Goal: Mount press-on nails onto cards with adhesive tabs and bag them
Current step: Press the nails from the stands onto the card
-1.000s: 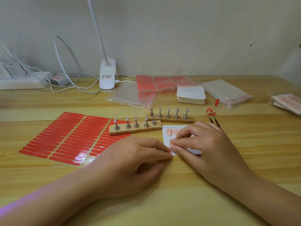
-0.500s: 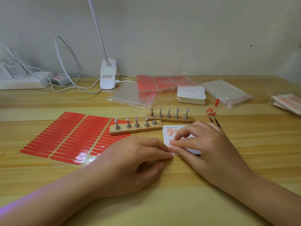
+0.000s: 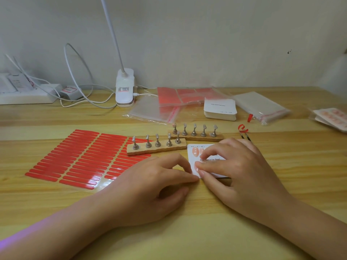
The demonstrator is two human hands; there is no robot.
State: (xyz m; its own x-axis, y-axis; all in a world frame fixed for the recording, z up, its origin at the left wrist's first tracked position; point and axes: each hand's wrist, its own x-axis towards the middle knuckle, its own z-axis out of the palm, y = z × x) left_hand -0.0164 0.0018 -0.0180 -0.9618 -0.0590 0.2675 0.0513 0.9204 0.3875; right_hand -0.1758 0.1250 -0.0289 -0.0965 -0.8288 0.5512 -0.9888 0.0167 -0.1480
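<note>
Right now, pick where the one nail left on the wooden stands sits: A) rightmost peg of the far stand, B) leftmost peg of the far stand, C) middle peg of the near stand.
B: a pink nail tops the far stand's leftmost peg; other pegs look bare.

Bare wood runs wide open across the bottom of the frame and out to the right of the card (image 3: 193, 156), so there's easy passage there on the table (image 3: 281, 184). Straight behind the card the two wooden nail stands (image 3: 156, 146) bristle with upright metal pegs, blocking a low reach toward the centre back, and the red adhesive tab sheet (image 3: 78, 156) fills the left-middle. Farther back, bags (image 3: 150, 109), a card stack (image 3: 220, 109), the lamp base (image 3: 124, 89) and looping cables (image 3: 78, 72) crowd the wall, with tweezers (image 3: 245, 134) just beyond the right hand (image 3: 242, 171).
</note>
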